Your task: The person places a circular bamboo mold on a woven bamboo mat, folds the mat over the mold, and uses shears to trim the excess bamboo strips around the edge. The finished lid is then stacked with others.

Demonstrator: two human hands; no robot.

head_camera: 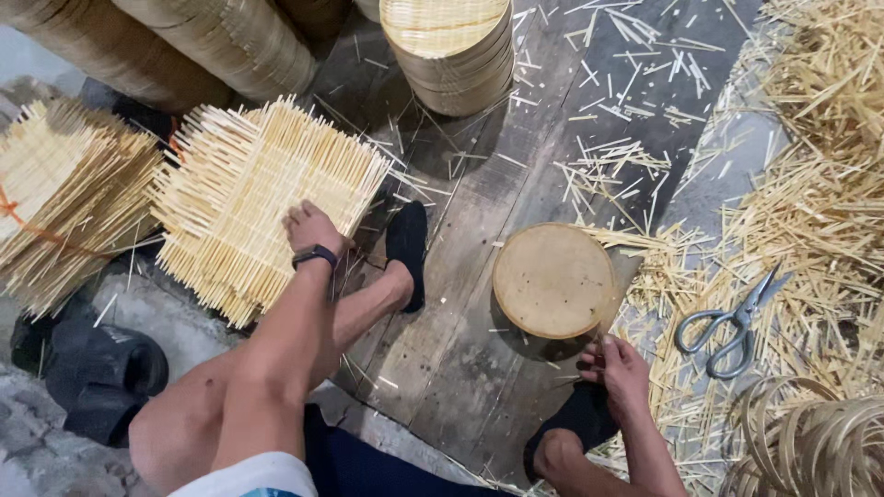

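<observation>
The left hand [311, 227] lies fingers-down on the top sheet of a stack of pale square woven-bamboo mats [253, 202], its fingers curled over the near edge in what looks like a light grip on that top mat; whether the thumb is tucked under the sheet cannot be told. The right hand [619, 366] rests low beside the right foot in its black sock [575, 419], fingers loosely together and touching nothing clearly, just at the rim of the round pale wooden block [552, 280] that stands on the dark plank floor [460, 368] between the feet. To lift 1 mat well, it seems best to pinch only the uppermost sheet near a corner, since the loose splint ends bristle out on every side and would likely catch on the sheet below if dragged flat; raising the edge first and peeling upward should free it cleanly. A second bundle of mats tied with orange string [64, 198] sits just beside the stack, to its left. Grey metal scissors [732, 322] lie on the bamboo offcuts [820, 221] to the right of the block, near the right hand but apart from it.
</observation>
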